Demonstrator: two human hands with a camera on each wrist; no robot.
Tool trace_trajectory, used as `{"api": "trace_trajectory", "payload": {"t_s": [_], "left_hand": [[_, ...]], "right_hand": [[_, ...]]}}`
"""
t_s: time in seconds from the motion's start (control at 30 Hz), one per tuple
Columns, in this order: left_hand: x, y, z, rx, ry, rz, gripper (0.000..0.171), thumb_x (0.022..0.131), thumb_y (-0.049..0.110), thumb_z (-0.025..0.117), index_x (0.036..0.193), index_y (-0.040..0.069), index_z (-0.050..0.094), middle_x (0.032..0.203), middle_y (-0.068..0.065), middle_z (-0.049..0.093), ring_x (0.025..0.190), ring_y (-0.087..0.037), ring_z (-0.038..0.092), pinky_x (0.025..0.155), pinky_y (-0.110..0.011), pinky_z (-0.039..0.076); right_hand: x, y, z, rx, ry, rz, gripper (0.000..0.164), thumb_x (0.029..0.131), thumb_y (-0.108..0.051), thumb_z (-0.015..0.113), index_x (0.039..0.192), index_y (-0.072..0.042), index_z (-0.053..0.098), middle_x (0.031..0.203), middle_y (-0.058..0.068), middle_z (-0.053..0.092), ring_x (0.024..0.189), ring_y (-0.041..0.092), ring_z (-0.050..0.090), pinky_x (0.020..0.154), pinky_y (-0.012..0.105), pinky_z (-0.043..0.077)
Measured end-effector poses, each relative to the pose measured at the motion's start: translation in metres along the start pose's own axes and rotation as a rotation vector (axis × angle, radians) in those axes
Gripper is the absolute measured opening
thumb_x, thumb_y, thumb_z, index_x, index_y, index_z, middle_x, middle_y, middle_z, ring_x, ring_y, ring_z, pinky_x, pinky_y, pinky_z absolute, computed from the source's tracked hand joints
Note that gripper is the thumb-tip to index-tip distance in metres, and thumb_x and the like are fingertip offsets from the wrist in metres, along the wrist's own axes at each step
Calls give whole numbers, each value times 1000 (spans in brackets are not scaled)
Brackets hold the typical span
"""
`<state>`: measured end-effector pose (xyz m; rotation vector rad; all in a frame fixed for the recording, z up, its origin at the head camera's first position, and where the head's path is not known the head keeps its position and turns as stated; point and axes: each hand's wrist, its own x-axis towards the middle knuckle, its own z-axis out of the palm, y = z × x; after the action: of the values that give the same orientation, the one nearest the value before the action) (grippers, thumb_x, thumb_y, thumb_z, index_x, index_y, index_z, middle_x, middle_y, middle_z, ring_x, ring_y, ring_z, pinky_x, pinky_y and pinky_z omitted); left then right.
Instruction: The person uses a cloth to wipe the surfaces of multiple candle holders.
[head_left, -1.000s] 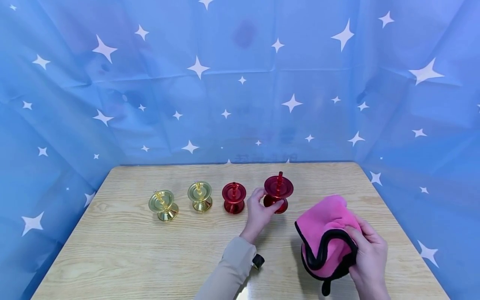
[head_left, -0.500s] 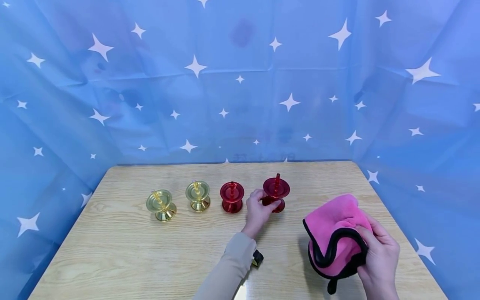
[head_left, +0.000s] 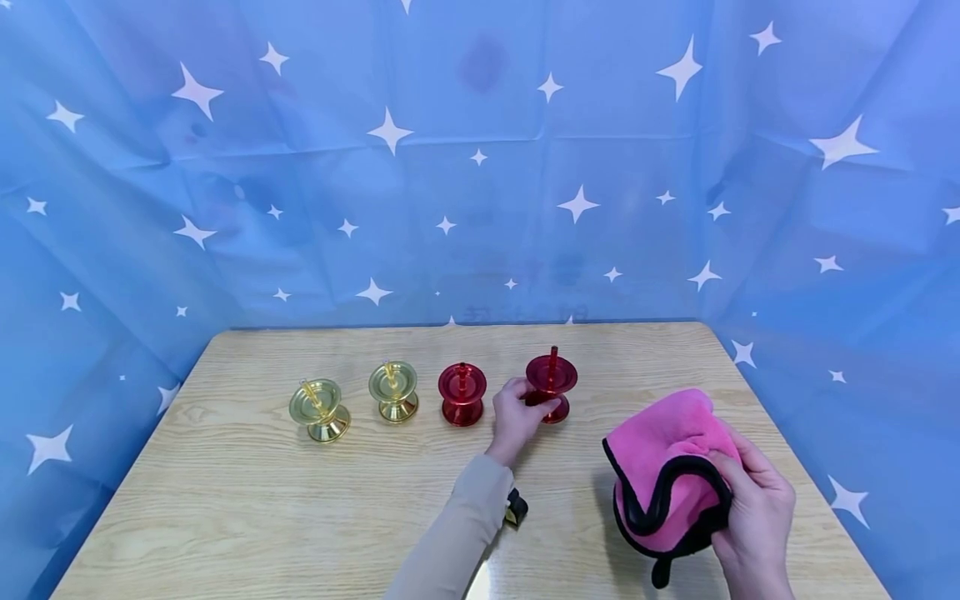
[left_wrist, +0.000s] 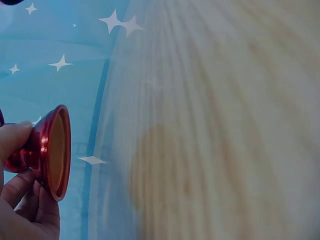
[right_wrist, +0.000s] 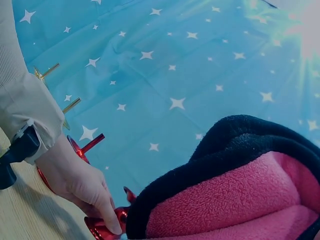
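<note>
My left hand (head_left: 516, 421) grips a shiny red candle holder (head_left: 552, 375) by its narrow stem, below the dish with its upright central peg. In the left wrist view, thumb and fingers close around that stem, and the hollow underside of the base (left_wrist: 59, 155) shows. My right hand (head_left: 753, 510) holds a folded pink cloth (head_left: 671, 425) with black edging, pinched between thumb and fingers over the table's right side. The right wrist view has the pink cloth (right_wrist: 225, 197) large in front, partly covering the held holder.
A second red candle holder (head_left: 462, 385) stands left of my left hand. Further left are two gold ones, a nearer-middle gold holder (head_left: 393, 382) and an outer gold holder (head_left: 317, 403). The wooden table (head_left: 262, 517) meets a blue star-patterned curtain (head_left: 420, 208) behind.
The right hand and cloth have shifted slightly right. My left hand keeps hold of the red candle holder, and the whole head view has moved a little.
</note>
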<state>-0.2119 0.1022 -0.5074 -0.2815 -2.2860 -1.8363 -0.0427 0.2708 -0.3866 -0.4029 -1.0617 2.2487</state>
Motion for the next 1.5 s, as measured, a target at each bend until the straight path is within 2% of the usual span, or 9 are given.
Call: {"api": "trace_trajectory", "payload": {"t_s": [0.47,0.73,1.17,1.33,1.5], "left_hand": [[6,-6,5,55,-39,-38,19,64,10,85,78,3,74,85,-2,67,85,-17,61,81,-27,49],[7,-6,7,101,-65,-89,19,65,12,85,81,5,75,86,0,67,85,-15,61,81,-26,49],[8,-8,9,222,-99,-83,25,63,11,86,83,5,75,85,-1,67,85,-16,62,79,-25,49],[8,-11,8,220,-113,-57,27,62,9,86,84,3,72,83,-2,66,82,-16,61,77,-23,49],[4,-8,0,187,-147,-95,26,63,4,84,84,3,69,78,-1,63,73,-10,54,67,-21,45]], "right_hand": [[-2,0,-1,9,14,-9,29,83,21,51,98,7,70,87,11,71,70,15,67,55,24,54],[-3,-1,-3,20,-5,-1,29,84,20,51,100,6,70,89,11,71,70,15,67,55,24,54],[-3,0,-3,27,-13,15,31,84,21,50,101,5,70,90,11,71,72,15,67,56,24,54],[-4,0,-3,32,-18,20,31,84,21,50,101,5,70,90,11,71,71,16,67,56,25,54],[-5,0,-2,41,-11,15,30,84,21,49,101,6,70,90,12,71,71,16,67,55,25,54]]}}
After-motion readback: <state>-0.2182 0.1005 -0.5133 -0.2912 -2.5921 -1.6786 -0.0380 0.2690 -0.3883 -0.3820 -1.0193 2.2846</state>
